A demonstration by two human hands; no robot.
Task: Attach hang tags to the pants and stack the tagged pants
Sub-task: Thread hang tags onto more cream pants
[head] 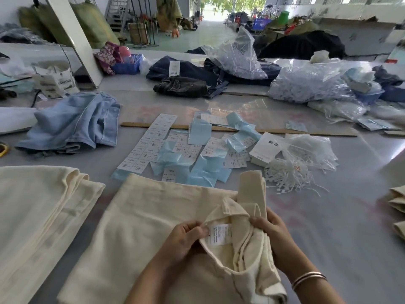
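Observation:
Cream pants (140, 229) lie on the grey table in front of me, the waistband turned open. My left hand (186, 240) pinches the waistband beside a white sewn-in label (219, 234). My right hand (274, 235) grips the bunched waistband fabric on the other side. A second cream pair (37, 211) lies folded at the left. White hang tags (266, 148) sit in a small stack beyond the pants, next to a bundle of white tag strings (289, 176). Sticker sheets (149, 143) and pale blue backing papers (203, 172) are scattered in the middle.
Light blue jeans (74, 123) lie at the left, dark jeans (192, 77) farther back. Clear plastic bags (306, 84) of fasteners crowd the right rear. A wooden ruler (306, 131) crosses the table. More cream fabric (397, 200) shows at the right edge.

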